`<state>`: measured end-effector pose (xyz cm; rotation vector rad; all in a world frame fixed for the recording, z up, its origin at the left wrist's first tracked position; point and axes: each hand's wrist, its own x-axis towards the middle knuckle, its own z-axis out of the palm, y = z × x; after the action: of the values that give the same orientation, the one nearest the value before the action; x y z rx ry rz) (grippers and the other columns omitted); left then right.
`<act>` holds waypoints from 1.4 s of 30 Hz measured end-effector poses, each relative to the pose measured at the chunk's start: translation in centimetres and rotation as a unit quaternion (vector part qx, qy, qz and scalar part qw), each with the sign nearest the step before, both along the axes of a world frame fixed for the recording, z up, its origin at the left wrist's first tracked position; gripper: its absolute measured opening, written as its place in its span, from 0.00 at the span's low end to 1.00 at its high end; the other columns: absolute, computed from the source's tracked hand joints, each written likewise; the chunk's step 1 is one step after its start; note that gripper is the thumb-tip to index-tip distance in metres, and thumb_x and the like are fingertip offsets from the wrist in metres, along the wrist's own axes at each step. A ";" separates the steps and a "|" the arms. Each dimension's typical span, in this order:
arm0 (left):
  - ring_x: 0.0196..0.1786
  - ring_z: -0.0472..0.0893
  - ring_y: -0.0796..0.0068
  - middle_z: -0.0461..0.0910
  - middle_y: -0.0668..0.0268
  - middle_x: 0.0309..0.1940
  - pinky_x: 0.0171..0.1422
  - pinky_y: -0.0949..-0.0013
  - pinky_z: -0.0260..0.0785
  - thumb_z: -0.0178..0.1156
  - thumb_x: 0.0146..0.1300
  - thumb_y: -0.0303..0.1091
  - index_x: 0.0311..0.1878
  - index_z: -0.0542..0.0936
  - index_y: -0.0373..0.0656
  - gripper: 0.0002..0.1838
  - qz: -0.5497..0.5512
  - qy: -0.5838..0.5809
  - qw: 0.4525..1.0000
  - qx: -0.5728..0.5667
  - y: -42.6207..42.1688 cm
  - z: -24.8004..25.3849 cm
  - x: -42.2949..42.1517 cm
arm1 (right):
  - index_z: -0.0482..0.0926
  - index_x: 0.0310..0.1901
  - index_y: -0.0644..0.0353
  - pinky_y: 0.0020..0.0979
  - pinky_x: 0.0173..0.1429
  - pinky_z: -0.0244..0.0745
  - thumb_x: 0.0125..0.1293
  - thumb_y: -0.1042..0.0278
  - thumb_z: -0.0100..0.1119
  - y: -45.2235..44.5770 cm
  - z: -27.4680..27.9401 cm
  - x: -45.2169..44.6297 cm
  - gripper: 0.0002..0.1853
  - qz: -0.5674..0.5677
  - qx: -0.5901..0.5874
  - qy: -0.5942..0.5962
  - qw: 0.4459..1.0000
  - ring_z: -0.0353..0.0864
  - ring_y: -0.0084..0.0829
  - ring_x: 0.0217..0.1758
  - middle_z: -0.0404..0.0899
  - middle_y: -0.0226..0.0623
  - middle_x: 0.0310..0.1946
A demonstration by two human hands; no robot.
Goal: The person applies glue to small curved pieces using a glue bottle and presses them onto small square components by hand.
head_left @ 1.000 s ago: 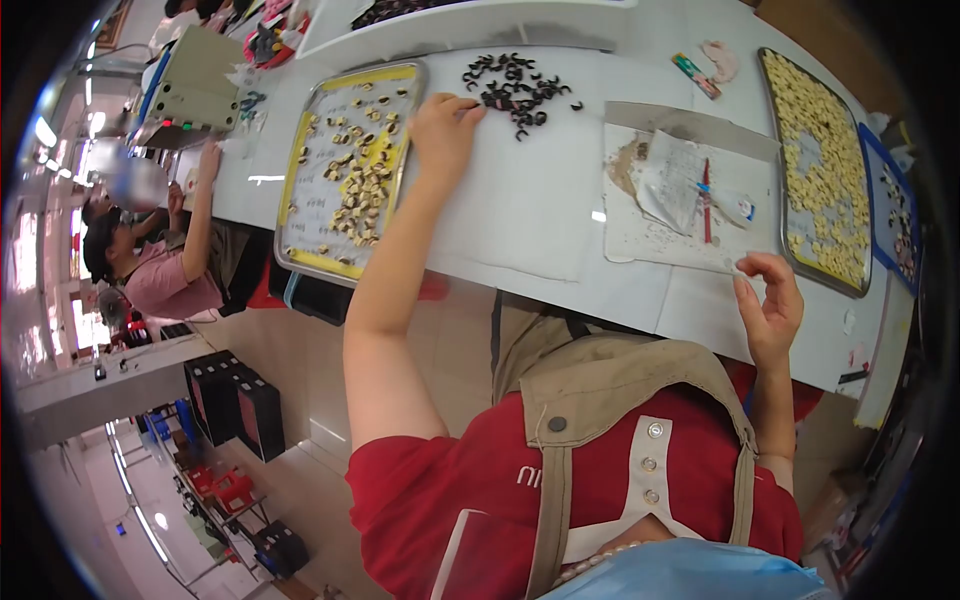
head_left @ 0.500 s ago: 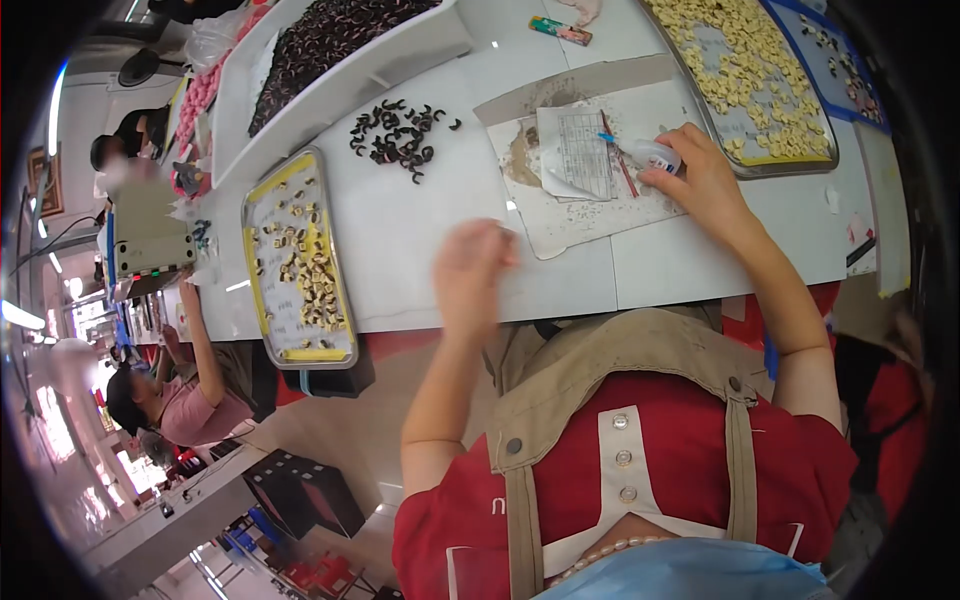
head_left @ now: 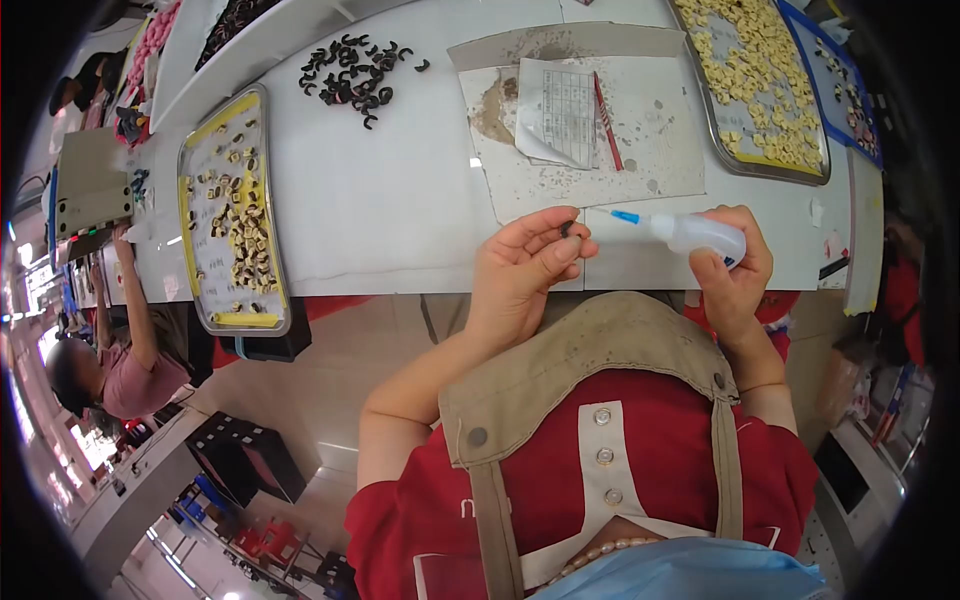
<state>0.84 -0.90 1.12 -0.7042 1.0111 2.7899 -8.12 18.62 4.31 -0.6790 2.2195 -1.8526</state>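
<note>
My left hand point(head_left: 530, 265) is closed, pinching a small dark piece point(head_left: 567, 229) between thumb and fingertips above the table's front edge. Wrapped in my right hand point(head_left: 738, 270) is a translucent white squeeze bottle point(head_left: 690, 236) with a blue needle tip. It lies nearly level, and the thin needle points left toward the dark piece, close to my left fingertips. Behind my hands, a stained cardboard sheet point(head_left: 660, 150) carries a printed paper point(head_left: 556, 110) and a red striped stick point(head_left: 607, 122). A loose pile of dark curved pieces point(head_left: 350, 75) lies to the left on the white table.
At the left is a metal-rimmed tray point(head_left: 284, 270) of small cream-and-dark pieces. A tray point(head_left: 822, 170) of yellowish pieces stands at the right, beside a blue tray point(head_left: 873, 150). A white bin point(head_left: 290, 45) is at the back left. A co-worker point(head_left: 140, 370) sits at far left.
My right hand has lifted the bottle off the cardboard sheet and brought it nearer my body. My left hand, blurred before, has moved right and up beside the needle. The view has shifted.
</note>
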 end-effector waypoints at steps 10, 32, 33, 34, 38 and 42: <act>0.46 0.77 0.72 0.77 0.58 0.45 0.42 0.77 0.70 0.58 0.59 0.26 0.48 0.74 0.36 0.14 0.001 0.030 0.999 0.017 0.4 -1.0 0.5 | 0.73 0.34 0.65 0.19 0.28 0.64 0.49 0.78 0.63 -0.4 0.9 0.1 0.10 0.054 0.034 0.112 0.992 0.70 0.18 0.24 0.74 0.33 0.24; 0.38 0.79 0.71 0.79 0.60 0.37 0.36 0.77 0.69 0.64 0.53 0.26 0.48 0.76 0.38 0.17 0.049 0.022 0.998 -0.032 0.4 -0.6 0.4 | 0.74 0.33 0.65 0.19 0.27 0.64 0.50 0.75 0.63 -0.8 0.6 0.5 0.09 0.034 0.015 0.103 0.994 0.70 0.17 0.22 0.75 0.32 0.22; 0.37 0.79 0.71 0.79 0.60 0.37 0.36 0.77 0.69 0.64 0.53 0.26 0.48 0.75 0.38 0.18 0.044 0.023 0.998 -0.034 0.4 -0.7 0.4 | 0.74 0.32 0.65 0.19 0.27 0.65 0.50 0.76 0.63 -0.8 0.7 0.5 0.09 0.038 0.017 0.107 0.993 0.71 0.17 0.22 0.75 0.32 0.22; 0.37 0.80 0.71 0.79 0.60 0.37 0.36 0.76 0.69 0.63 0.53 0.25 0.48 0.75 0.37 0.18 0.039 0.023 0.998 -0.037 0.4 -0.9 0.6 | 0.74 0.32 0.65 0.20 0.26 0.65 0.50 0.76 0.63 -0.8 0.8 0.5 0.09 0.041 0.023 0.113 0.993 0.71 0.18 0.22 0.75 0.33 0.22; 0.37 0.80 0.71 0.79 0.60 0.37 0.36 0.76 0.69 0.63 0.53 0.24 0.49 0.75 0.36 0.18 0.037 0.030 0.997 -0.060 0.6 -0.8 0.5 | 0.74 0.32 0.64 0.20 0.23 0.65 0.49 0.76 0.64 -1.0 0.9 0.4 0.09 0.050 0.045 0.146 0.987 0.73 0.19 0.20 0.75 0.34 0.20; 0.37 0.80 0.71 0.79 0.61 0.36 0.35 0.77 0.68 0.62 0.53 0.23 0.49 0.75 0.36 0.18 0.043 0.051 0.994 -0.085 0.6 -0.8 0.5 | 0.74 0.30 0.63 0.21 0.21 0.63 0.46 0.76 0.66 -1.4 0.9 0.7 0.10 0.049 0.054 0.166 0.983 0.72 0.20 0.18 0.74 0.33 0.18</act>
<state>1.38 -0.26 0.35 -0.6437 1.2777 2.8636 -7.46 17.25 5.22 -1.1245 2.4098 -1.6581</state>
